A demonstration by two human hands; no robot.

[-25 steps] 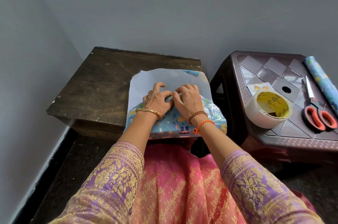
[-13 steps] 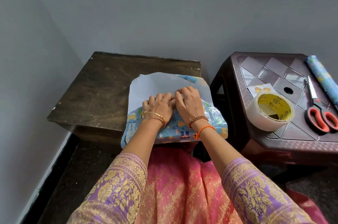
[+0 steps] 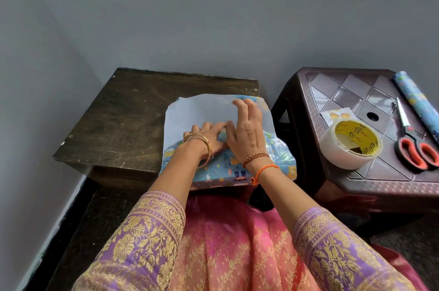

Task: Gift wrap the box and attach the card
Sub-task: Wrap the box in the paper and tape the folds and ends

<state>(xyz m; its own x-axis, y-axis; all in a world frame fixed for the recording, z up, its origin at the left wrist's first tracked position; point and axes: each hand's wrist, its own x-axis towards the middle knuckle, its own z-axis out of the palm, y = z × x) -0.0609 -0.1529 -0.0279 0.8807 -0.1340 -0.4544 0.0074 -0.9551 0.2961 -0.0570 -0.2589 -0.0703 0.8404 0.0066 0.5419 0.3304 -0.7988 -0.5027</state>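
Observation:
Blue cartoon-print wrapping paper (image 3: 223,167) covers the box at the near right corner of the dark wooden table (image 3: 133,119). The box itself is hidden under it. The paper's white underside (image 3: 197,110) lies spread out beyond the box. My left hand (image 3: 206,138) presses the folded edge flat on top of the box. My right hand (image 3: 247,129) reaches over it, fingers stretched toward the far edge of the white flap. A small white card with yellow marks (image 3: 335,113) lies on the stool, partly behind the tape.
A brown plastic stool (image 3: 370,179) stands to the right. On it sit a roll of clear tape (image 3: 351,145), red-handled scissors (image 3: 413,145) and a roll of blue wrapping paper (image 3: 415,103). Grey walls close off the back and left.
My right hand has left the fold beside the left hand and stretched forward over the white flap. My left hand stays pressed on the fold.

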